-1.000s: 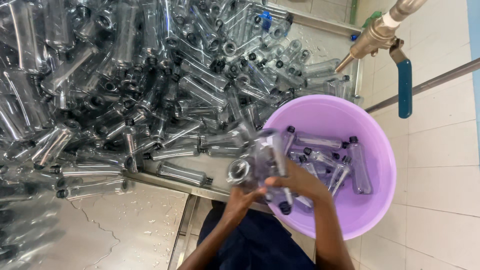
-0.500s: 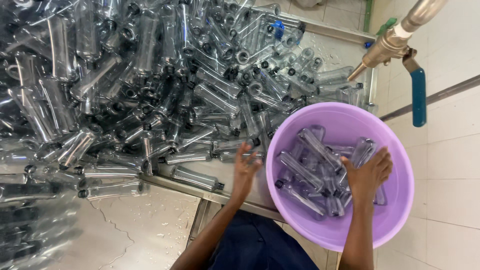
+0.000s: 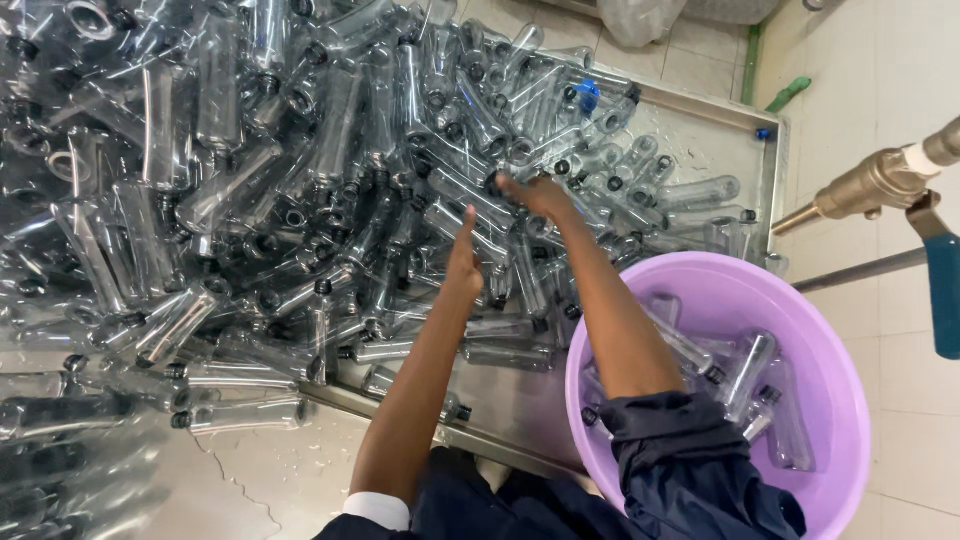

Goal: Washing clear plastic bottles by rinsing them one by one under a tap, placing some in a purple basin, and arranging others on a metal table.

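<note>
A big heap of clear plastic bottles with black caps fills a wet metal tray. My left hand reaches into the heap, fingers straight and together, holding nothing. My right hand is farther in, curled over a bottle's black cap near the middle of the heap; whether it grips the bottle is unclear. A purple plastic basin sits at the lower right, beside my right forearm, with several clear bottles lying in it.
A brass tap with a blue handle juts in from the right above the basin. White tiled wall runs along the right. The metal surface at lower left is wet. One bottle with a blue cap lies near the tray's far side.
Both hands have left the basin and stretched forward into the bottle heap. The bottles held one second ago now lie in the basin.
</note>
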